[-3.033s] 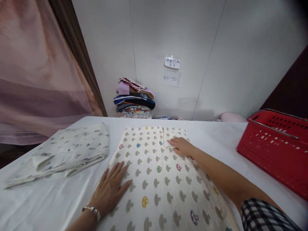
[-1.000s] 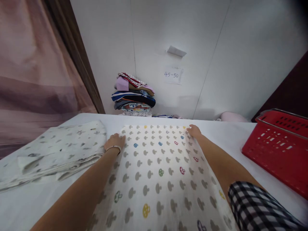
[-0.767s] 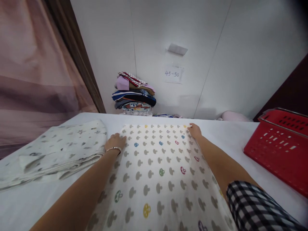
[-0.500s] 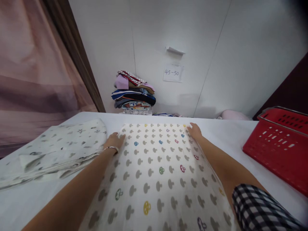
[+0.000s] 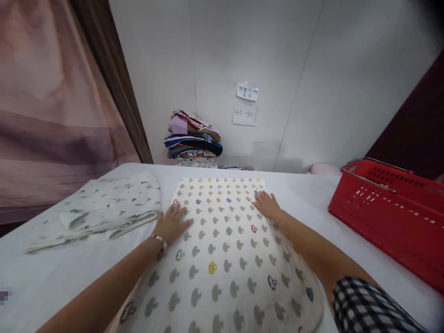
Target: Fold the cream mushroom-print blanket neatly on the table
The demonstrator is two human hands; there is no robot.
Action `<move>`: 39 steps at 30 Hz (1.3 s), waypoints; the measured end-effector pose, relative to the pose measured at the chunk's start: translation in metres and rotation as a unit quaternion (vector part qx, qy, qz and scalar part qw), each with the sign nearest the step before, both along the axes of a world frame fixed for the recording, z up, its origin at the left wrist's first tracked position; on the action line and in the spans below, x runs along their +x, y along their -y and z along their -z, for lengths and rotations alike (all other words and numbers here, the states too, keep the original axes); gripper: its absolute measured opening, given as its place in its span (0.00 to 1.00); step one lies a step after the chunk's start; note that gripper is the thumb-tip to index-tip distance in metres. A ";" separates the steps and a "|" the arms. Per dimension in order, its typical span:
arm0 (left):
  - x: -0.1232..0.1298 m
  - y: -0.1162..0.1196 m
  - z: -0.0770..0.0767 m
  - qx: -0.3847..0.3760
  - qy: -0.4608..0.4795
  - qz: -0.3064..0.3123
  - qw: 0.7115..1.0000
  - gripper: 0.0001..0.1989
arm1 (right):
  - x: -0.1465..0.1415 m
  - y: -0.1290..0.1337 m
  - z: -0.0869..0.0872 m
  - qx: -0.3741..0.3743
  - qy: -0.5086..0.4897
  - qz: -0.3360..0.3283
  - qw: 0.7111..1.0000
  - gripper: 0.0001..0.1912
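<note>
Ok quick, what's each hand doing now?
Left hand: open, resting on the mushroom cloth by its left edge.
Right hand: open, resting on it by the right edge.

Left arm (image 5: 107, 282): one, bare as far as shown, entering at the lower left and reaching forward and inward. Left wrist: fitted with a silver-coloured bracelet (image 5: 159, 242), otherwise bare. Left hand (image 5: 169, 225): palm down, back uppermost; fingers extended forward and somewhat apart, thumb stretched out toward the right. Grasp: none.

Right arm (image 5: 317, 247): one, bare from wrist to checked sleeve (image 5: 369, 303), black and white; reaching forward and inward from the lower right. Right wrist: unadorned. Right hand (image 5: 267, 205): palm down, fingers extended and slightly parted, set farther forward than the left. Grasp: none. Hands: well apart.
</note>
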State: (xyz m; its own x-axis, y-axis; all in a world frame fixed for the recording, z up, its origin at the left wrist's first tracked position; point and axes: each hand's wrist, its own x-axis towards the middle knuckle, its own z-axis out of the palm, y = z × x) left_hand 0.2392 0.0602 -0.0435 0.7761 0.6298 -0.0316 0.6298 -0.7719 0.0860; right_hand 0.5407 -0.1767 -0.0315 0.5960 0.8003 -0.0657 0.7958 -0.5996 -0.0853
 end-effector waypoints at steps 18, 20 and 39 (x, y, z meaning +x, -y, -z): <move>-0.112 0.084 0.026 0.097 0.093 0.216 0.967 0.30 | -0.099 0.130 0.014 0.044 -0.059 -0.090 0.993 0.33; -0.125 0.091 0.029 0.111 0.109 0.225 0.962 0.29 | -0.106 0.147 0.018 0.061 -0.056 -0.070 0.994 0.33; -0.199 0.132 0.013 0.050 0.116 0.189 0.974 0.25 | -0.146 0.227 0.037 0.157 -0.051 -0.054 0.985 0.24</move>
